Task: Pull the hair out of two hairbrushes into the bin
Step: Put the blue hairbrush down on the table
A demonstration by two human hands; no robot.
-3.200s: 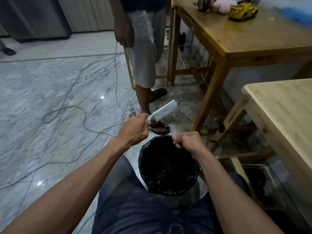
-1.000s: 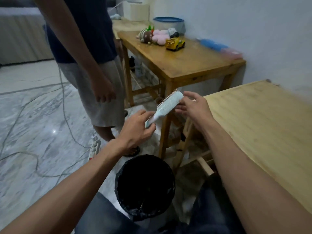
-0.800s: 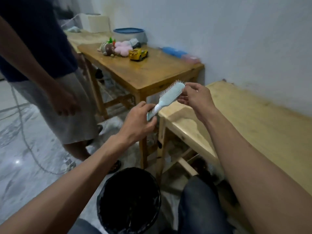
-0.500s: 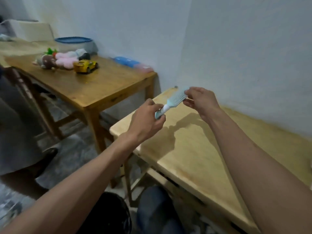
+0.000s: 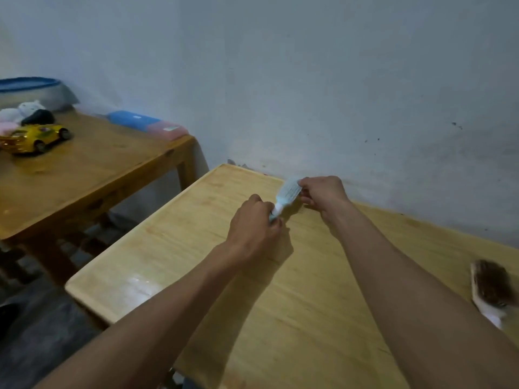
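Both forearms extend from the near edge of the light wooden table (image 5: pixel 174 265) toward its far edge at the wall (image 5: pixel 309 80).

Near the table's right edge, a second hairbrush (image 5: pixel 490 290) lies flat, its bristle face packed with dark brown hair. Its pale handle points toward the near side. It is well apart from both hands.

Further in, the left hand (image 5: pixel 252 231) has its fingers curled round the handle end of the light blue hairbrush (image 5: pixel 285 196). The brush slants up and away from this hand toward the wall.

Beyond it, the right hand (image 5: pixel 323 193) pinches the head end of the same brush with curled fingers. The brush is held between the two hands, close above the table's far edge. Whether it touches the tabletop cannot be told.

To the left, a darker wooden table (image 5: pixel 92 169) stands apart from the light one. On it, a yellow toy car (image 5: pixel 33 137) sits near the left side, with soft toys (image 5: pixel 24 113) just behind it. A blue and pink case (image 5: pixel 147 125) lies along its far edge by the wall. A blue-lidded container (image 5: pixel 31 89) stands at the far left corner.
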